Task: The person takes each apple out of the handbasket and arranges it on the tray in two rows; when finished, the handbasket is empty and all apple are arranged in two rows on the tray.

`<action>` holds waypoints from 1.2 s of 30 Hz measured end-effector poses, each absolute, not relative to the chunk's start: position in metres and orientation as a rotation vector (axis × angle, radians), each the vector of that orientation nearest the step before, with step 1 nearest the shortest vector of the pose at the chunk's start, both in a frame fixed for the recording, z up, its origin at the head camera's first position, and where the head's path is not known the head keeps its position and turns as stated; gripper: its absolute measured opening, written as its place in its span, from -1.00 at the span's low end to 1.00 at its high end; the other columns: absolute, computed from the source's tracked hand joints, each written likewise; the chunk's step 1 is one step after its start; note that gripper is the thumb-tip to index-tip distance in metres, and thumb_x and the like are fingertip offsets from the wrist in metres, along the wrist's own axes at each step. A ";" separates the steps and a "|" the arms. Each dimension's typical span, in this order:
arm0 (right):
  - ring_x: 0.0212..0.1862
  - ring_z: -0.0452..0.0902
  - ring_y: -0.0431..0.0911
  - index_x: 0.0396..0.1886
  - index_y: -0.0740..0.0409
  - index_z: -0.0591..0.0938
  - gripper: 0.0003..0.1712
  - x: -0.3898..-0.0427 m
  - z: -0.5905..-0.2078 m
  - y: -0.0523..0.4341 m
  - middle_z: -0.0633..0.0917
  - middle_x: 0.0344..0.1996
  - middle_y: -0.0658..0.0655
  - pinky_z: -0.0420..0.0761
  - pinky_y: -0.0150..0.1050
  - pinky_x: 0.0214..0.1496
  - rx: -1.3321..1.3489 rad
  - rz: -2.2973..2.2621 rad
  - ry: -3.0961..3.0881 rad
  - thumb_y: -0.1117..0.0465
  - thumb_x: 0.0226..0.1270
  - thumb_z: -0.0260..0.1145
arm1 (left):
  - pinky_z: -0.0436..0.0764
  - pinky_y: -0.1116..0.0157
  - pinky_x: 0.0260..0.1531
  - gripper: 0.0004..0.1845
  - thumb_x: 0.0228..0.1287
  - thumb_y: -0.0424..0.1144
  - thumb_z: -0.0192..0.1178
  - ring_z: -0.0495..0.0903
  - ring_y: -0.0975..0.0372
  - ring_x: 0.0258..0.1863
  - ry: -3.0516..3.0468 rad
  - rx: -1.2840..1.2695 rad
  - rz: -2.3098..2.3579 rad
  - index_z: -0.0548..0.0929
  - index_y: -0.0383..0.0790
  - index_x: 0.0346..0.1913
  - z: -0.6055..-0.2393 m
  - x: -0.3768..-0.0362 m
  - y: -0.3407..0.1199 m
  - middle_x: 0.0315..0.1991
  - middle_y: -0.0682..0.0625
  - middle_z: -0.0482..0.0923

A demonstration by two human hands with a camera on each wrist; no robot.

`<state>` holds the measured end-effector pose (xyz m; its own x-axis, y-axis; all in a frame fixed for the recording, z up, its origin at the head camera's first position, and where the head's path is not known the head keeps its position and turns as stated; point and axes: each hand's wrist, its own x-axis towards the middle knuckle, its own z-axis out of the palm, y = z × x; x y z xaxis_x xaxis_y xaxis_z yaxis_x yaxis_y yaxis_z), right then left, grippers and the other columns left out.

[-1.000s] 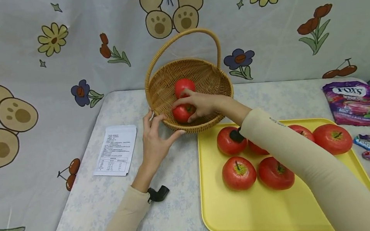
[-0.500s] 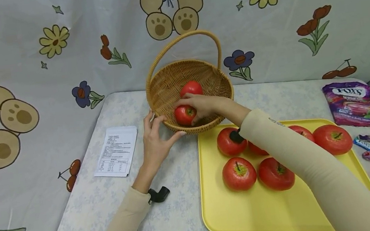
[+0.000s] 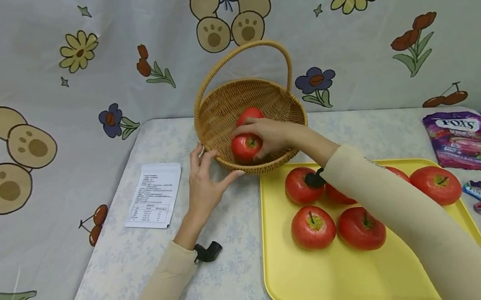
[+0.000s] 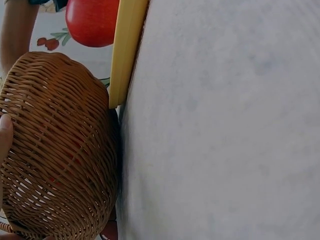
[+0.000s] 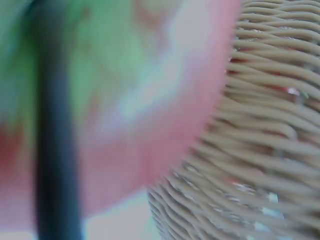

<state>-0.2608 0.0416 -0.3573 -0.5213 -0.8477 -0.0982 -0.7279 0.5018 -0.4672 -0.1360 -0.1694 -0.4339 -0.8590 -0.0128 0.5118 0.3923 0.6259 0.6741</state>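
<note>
The head view looks forward and down from above the table [image 3: 221,284], taking in the wicker basket [image 3: 218,117], the yellow tray [image 3: 330,280] and the printed backdrop behind. The left wrist view sits low at the table top, turned on its side, very near the basket's outer wall [image 4: 55,150] and the tray's edge [image 4: 127,45]. The right wrist view is closest of all, blurred against an apple [image 5: 125,100] beside the weave. All three share the basket.

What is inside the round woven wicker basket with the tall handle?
Inside the round woven wicker basket are two red apples: the front red apple, gripped by the right hand, and the back red apple, partly covered. The basket floor under them is hidden.
</note>
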 end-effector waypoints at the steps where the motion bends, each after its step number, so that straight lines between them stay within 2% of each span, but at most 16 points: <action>1: 0.28 0.39 0.14 0.34 -0.12 0.44 -0.15 -0.259 -0.353 0.044 0.37 0.29 0.20 0.44 0.13 0.31 -1.324 -0.547 2.443 0.17 0.01 0.59 | 0.52 -0.10 0.17 -0.35 -0.12 0.04 0.57 0.23 -0.12 0.43 -2.376 -0.298 -1.143 0.48 -0.14 -0.01 -0.434 -0.136 -0.169 0.35 -0.31 0.20; 6: 0.20 0.45 0.09 0.34 -0.18 0.43 -0.15 -0.244 -0.327 0.063 0.40 0.25 0.15 0.52 0.08 0.22 -1.368 -0.590 2.497 0.15 0.01 0.58 | 0.53 -0.08 0.17 -0.33 -0.13 0.06 0.56 0.24 -0.11 0.42 -2.383 -0.304 -1.142 0.49 -0.14 0.00 -0.435 -0.137 -0.170 0.36 -0.30 0.19; 12: 0.10 0.49 0.02 0.30 -0.18 0.46 -0.16 -0.219 -0.297 0.101 0.46 0.18 0.11 0.61 0.00 0.09 -1.487 -0.630 2.573 0.13 -0.03 0.60 | 0.52 -0.10 0.17 -0.31 -0.12 0.05 0.56 0.24 -0.15 0.42 -2.381 -0.297 -1.139 0.50 -0.19 0.03 -0.432 -0.137 -0.168 0.35 -0.31 0.20; 19: -0.04 0.49 -0.14 0.31 -0.21 0.45 -0.12 -0.178 -0.277 0.157 0.42 0.22 0.09 0.66 -0.24 -0.18 -1.418 -0.586 2.687 0.18 -0.06 0.61 | 0.54 -0.08 0.15 -0.30 -0.12 0.05 0.57 0.25 -0.14 0.42 -2.381 -0.301 -1.134 0.50 -0.21 0.04 -0.432 -0.136 -0.167 0.34 -0.31 0.20; 25: -0.09 0.56 -0.21 0.33 -0.25 0.44 -0.06 -0.137 -0.279 0.208 0.42 0.23 0.04 0.69 -0.28 -0.19 -1.290 -0.525 2.788 0.11 -0.12 0.67 | 0.54 -0.07 0.16 -0.31 -0.12 0.04 0.57 0.26 -0.15 0.41 -2.381 -0.300 -1.138 0.50 -0.18 0.04 -0.435 -0.135 -0.167 0.36 -0.30 0.19; 31: -0.05 0.59 -0.12 0.30 -0.28 0.45 -0.05 -0.101 -0.295 0.256 0.44 0.19 -0.02 0.68 -0.40 -0.25 -1.121 -0.550 2.797 0.15 -0.14 0.68 | 0.54 -0.07 0.16 -0.32 -0.12 0.04 0.57 0.28 -0.16 0.39 -2.387 -0.294 -1.145 0.48 -0.13 0.04 -0.433 -0.135 -0.168 0.37 -0.29 0.17; 36: -0.04 0.58 -0.03 0.32 -0.32 0.42 -0.03 -0.074 -0.315 0.287 0.44 0.17 -0.01 0.65 -0.45 -0.31 -0.946 -0.526 2.761 0.05 -0.15 0.67 | 0.52 -0.06 0.19 -0.33 -0.12 0.03 0.57 0.28 -0.15 0.40 -2.390 -0.297 -1.153 0.49 -0.13 0.03 -0.432 -0.135 -0.168 0.37 -0.30 0.17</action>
<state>-0.0740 0.2868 -0.3150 -0.7826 -0.6204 -0.0506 -0.5583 0.7356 -0.3837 -0.1348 -0.1678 -0.4322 -0.8674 -0.0080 0.4975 0.3845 0.6237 0.6805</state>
